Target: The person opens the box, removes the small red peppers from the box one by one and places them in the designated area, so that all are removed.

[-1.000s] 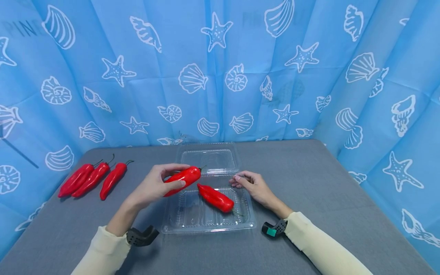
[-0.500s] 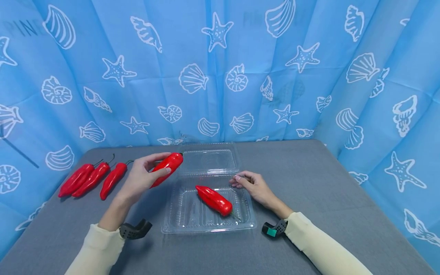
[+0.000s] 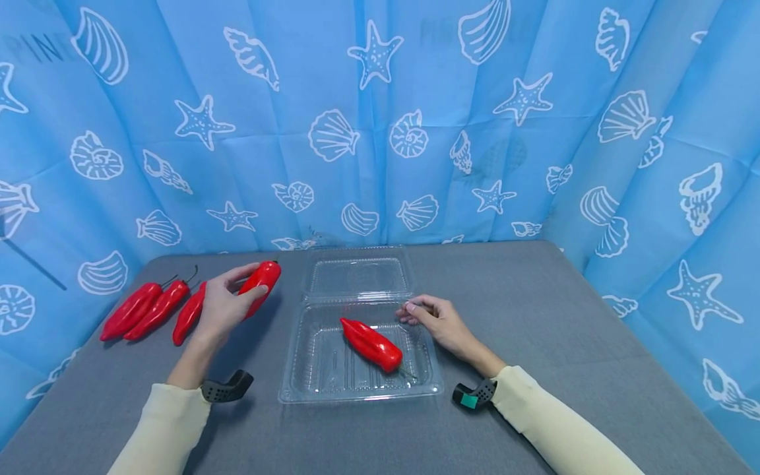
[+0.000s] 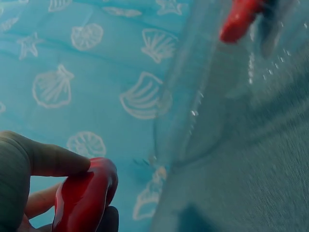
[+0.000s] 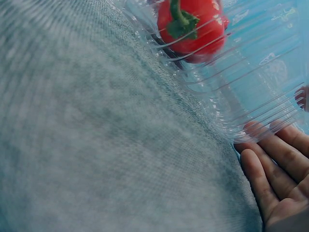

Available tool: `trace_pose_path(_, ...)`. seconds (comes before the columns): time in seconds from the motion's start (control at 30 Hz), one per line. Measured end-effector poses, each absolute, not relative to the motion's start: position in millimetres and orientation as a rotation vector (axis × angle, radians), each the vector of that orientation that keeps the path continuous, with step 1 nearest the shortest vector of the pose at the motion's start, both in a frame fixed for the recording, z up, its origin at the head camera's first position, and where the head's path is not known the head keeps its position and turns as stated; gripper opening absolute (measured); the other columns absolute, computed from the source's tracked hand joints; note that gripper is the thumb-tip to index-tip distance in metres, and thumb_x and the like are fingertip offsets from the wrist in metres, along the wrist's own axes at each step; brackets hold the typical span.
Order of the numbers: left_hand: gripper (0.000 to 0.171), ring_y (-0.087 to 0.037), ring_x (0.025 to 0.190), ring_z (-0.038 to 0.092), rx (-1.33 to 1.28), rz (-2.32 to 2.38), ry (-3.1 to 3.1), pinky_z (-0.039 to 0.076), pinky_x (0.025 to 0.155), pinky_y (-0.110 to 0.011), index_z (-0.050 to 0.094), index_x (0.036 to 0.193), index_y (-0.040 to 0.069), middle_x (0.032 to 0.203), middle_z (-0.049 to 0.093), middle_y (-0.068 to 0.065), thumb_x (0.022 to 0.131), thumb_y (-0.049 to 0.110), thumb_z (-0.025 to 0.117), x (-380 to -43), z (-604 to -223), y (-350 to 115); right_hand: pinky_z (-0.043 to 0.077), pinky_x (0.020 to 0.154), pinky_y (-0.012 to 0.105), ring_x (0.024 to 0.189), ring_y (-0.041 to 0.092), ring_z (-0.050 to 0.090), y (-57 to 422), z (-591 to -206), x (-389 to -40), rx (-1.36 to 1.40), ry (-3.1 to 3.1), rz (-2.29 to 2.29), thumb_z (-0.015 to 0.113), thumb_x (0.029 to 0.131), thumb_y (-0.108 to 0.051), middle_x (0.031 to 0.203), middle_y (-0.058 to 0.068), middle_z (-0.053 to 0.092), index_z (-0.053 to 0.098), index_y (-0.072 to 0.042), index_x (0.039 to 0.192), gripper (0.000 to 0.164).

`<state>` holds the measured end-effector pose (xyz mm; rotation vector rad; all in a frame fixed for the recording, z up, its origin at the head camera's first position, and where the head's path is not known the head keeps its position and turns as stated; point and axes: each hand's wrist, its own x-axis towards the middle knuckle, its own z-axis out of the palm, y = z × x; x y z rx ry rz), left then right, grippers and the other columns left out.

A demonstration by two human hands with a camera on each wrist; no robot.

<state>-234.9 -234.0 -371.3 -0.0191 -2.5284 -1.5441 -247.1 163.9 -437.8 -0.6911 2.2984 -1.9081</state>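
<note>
My left hand (image 3: 222,303) grips a red chili pepper (image 3: 264,280) between thumb and fingers, above the table left of a clear plastic clamshell box (image 3: 362,398). In the left wrist view, the held pepper (image 4: 84,198) shows its glossy side, with fingers around it. Inside the box's near half, another red pepper (image 3: 371,344) lies slantwise, its stem toward the lower right. My right hand (image 3: 436,323) holds the box's right rim, thumb over the edge. Its fingers (image 5: 275,164) lie against the box wall in the right wrist view.
Several red peppers (image 3: 133,310) lie side by side at the table's left; my left hand partly covers the closest one (image 3: 189,316). The box's open lid (image 3: 359,277) lies flat toward the back. A blue shell-print curtain (image 3: 380,165) hangs behind the grey table (image 3: 534,330).
My left hand has carried its pepper leftward from over the box toward the pepper group. The pepper in the box has shifted slightly. My right hand has stayed at the rim.
</note>
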Motion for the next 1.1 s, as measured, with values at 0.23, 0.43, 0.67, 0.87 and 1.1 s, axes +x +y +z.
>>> trace_pose_path(0.23, 0.065, -0.042, 0.131, 0.041, 0.033, -1.488, -2.57, 0.051, 0.086, -0.035, 0.046, 0.152, 0.007, 0.15, 0.043, -0.022, 0.094, 0.019, 0.073, -242.5, -392.4, -246.3, 0.058, 0.087, 0.033, 0.104, 0.037, 0.069, 163.5, -437.7, -247.2, -0.691, 2.293, -1.912, 0.055, 0.105, -0.012, 0.111, 0.023, 0.072, 0.064, 0.011, 0.116, 0.028)
trace_pose_path(0.43, 0.064, -0.044, 0.132, 0.04, 0.052, -1.47, -2.589, 0.05, 0.096, -0.053, 0.045, 0.152, 0.004, 0.15, 0.042, -0.025, 0.095, 0.018, 0.072, -245.4, -406.4, -253.9, 0.058, 0.087, 0.033, 0.104, 0.036, 0.07, 163.5, -437.3, -246.8, -0.686, 2.287, -1.918, 0.055, 0.105, -0.013, 0.111, 0.024, 0.072, 0.064, 0.011, 0.115, 0.028)
trace_pose_path(0.67, 0.062, -0.046, 0.131, 0.039, 0.065, -1.436, -2.603, 0.047, 0.098, -0.059, 0.045, 0.151, 0.002, 0.148, 0.042, -0.027, 0.095, 0.015, 0.07, -248.2, -419.4, -259.7, 0.057, 0.087, 0.032, 0.104, 0.035, 0.07, 163.3, -439.1, -247.0, -0.711, 2.285, -1.918, 0.055, 0.105, -0.013, 0.111, 0.025, 0.071, 0.064, 0.011, 0.116, 0.028)
trace_pose_path(0.87, 0.06, -0.046, 0.133, 0.036, 0.095, -1.397, -2.614, 0.048, 0.098, -0.06, 0.045, 0.151, 0.002, 0.149, 0.041, -0.028, 0.096, 0.013, 0.068, -250.3, -424.2, -264.7, 0.058, 0.087, 0.033, 0.104, 0.035, 0.07, 163.6, -438.7, -247.5, -0.696, 2.285, -1.922, 0.055, 0.105, -0.012, 0.112, 0.023, 0.072, 0.064, 0.01, 0.115, 0.026)
trace_pose_path(1.1, 0.061, -0.046, 0.135, 0.035, 0.149, -1.384, -2.613, 0.048, 0.098, -0.06, 0.044, 0.152, 0.002, 0.15, 0.04, -0.027, 0.096, 0.012, 0.068, -250.2, -423.4, -271.7, 0.058, 0.087, 0.033, 0.104, 0.037, 0.069, 163.8, -439.0, -247.7, -0.694, 2.283, -1.922, 0.055, 0.105, -0.012, 0.112, 0.023, 0.071, 0.064, 0.01, 0.115, 0.027)
